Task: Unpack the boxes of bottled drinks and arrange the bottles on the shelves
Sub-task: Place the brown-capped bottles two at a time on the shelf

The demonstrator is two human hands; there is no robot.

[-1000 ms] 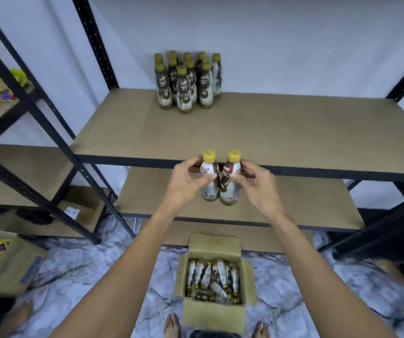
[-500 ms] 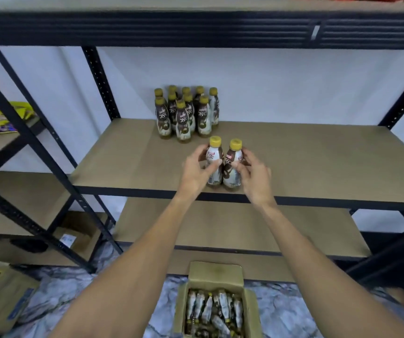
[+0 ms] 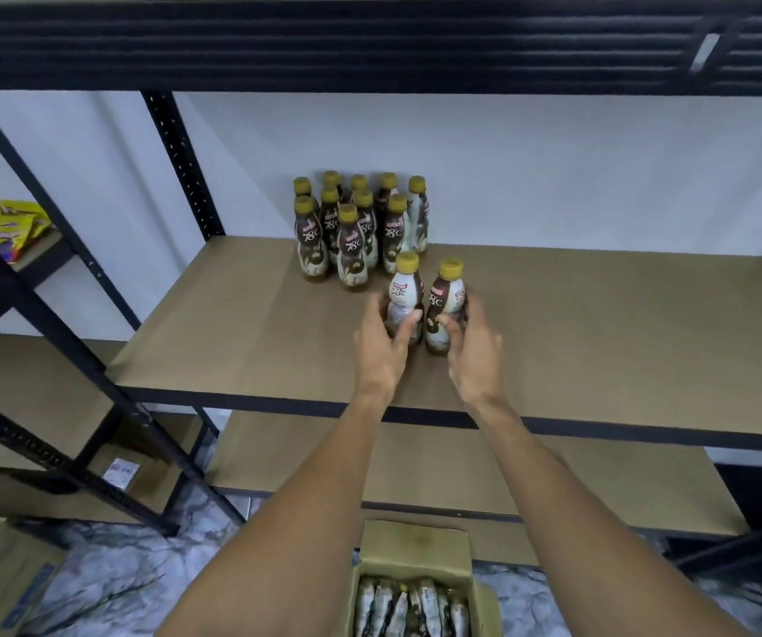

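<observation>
Fingers (image 3: 409, 325) of the left hand (image 3: 381, 347) curl round the lower half of a pale bottle (image 3: 404, 289). The right hand (image 3: 475, 356) wraps a brown bottle (image 3: 449, 294) the same way. The two yellow-capped bottles stand upright, side by side and touching. They sit at the middle shelf (image 3: 599, 342), though the hands hide whether their bases actually rest on the board. Just behind them, against the white wall, stands a tight cluster of bottles (image 3: 356, 227). Down on the floor an open carton (image 3: 415, 549) holds more bottles lying flat. Yellow snack packets (image 3: 0, 223) sit on the rack to the left.
</observation>
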